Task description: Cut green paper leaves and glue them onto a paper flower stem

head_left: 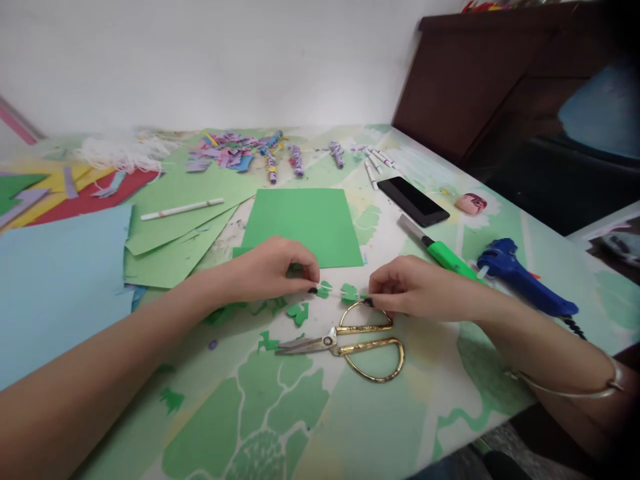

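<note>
A thin white string (334,291) runs between my two hands, with small green paper pieces (349,293) on it or against it. My left hand (280,270) pinches the string's left part between thumb and finger. At the other side my right hand (407,287) is closed in a pinch around the string; a bit of green shows at its fingertips. Gold-handled scissors (329,341) lie just below the hands, blades pointing left. Cut green scraps (299,313) are scattered beside them. Behind the hands lies a green paper sheet (305,223).
A blue glue gun (525,277), a green utility knife (453,260) and a black phone (414,201) lie at right. Light green sheets (180,230) and a light blue sheet (60,280) cover the left. Paper bits (233,150) and tangled white string (120,152) are at the back.
</note>
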`<state>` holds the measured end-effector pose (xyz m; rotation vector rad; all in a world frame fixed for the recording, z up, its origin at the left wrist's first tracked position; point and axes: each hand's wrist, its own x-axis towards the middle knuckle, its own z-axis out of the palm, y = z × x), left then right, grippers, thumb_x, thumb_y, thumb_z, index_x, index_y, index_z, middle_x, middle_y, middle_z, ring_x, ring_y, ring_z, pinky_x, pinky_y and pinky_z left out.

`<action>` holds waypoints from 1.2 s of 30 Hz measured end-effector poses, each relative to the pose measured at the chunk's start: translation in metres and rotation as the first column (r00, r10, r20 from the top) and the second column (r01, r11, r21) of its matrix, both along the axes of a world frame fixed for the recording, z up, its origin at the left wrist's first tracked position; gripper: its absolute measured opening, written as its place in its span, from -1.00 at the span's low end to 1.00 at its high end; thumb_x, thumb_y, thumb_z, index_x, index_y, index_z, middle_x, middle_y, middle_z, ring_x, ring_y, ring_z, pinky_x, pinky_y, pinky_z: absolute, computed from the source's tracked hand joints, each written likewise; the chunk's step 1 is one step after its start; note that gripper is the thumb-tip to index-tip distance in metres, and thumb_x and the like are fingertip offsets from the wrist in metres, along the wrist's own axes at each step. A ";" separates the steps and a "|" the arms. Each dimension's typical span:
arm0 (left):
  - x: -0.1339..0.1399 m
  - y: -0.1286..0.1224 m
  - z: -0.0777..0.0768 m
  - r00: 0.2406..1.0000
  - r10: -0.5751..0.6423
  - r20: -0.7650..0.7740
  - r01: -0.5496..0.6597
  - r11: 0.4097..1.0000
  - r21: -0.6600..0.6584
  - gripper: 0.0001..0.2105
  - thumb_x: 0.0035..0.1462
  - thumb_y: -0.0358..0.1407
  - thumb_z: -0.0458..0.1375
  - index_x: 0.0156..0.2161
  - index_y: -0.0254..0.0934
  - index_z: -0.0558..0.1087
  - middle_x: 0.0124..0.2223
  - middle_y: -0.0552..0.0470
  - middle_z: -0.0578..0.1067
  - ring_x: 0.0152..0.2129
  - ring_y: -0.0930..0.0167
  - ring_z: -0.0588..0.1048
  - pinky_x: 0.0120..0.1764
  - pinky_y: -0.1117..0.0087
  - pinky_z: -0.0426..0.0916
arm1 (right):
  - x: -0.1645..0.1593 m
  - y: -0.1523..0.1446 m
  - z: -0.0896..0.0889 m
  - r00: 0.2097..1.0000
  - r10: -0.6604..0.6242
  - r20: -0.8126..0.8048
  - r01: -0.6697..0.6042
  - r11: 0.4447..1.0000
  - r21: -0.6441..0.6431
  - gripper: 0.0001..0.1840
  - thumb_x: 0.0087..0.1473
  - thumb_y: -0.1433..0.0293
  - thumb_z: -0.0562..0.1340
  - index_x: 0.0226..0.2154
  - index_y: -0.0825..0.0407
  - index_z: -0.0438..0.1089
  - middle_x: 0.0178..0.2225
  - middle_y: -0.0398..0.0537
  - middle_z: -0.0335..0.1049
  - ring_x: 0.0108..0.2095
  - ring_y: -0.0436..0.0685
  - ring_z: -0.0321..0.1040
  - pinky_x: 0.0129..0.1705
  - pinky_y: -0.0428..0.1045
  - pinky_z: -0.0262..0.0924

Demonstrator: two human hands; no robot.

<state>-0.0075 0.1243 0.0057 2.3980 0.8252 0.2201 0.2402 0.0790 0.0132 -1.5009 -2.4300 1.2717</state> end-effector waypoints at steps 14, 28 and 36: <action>-0.012 -0.015 0.007 0.998 0.057 -0.029 -0.050 0.982 0.183 -0.74 0.06 -0.24 0.16 -0.10 -0.21 0.41 -0.12 -0.01 0.47 -0.20 0.35 0.43 -0.21 0.38 0.31 | 0.004 0.002 0.003 0.972 0.055 0.230 -0.105 0.971 0.214 -0.74 0.03 0.34 0.14 -0.63 0.04 0.21 -0.69 -0.25 0.11 -0.63 -0.08 -0.03 -0.60 -0.09 -0.14; -0.094 -0.068 -0.006 0.855 0.482 -0.189 -0.419 0.859 0.294 -0.70 0.00 -0.09 0.15 -0.17 -0.12 0.29 -0.23 -0.01 0.48 -0.34 0.26 0.45 -0.35 0.31 0.34 | -0.007 -0.007 0.001 0.999 0.011 0.043 -0.027 0.914 0.405 -0.80 0.07 0.23 0.20 -0.28 -0.01 0.35 -0.26 -0.08 0.38 -0.25 0.10 0.29 -0.27 -0.03 0.16; -0.090 -0.058 -0.002 0.900 0.414 -0.137 -0.347 0.870 0.349 -0.86 0.03 -0.26 0.05 -0.26 -0.13 0.38 -0.28 0.08 0.52 -0.37 0.34 0.48 -0.33 0.39 0.31 | -0.032 -0.015 -0.022 0.995 -0.009 -0.103 0.063 0.840 0.539 -0.91 0.11 0.40 0.15 -0.36 0.07 0.35 -0.35 -0.06 0.32 -0.28 0.07 0.23 -0.27 -0.04 0.12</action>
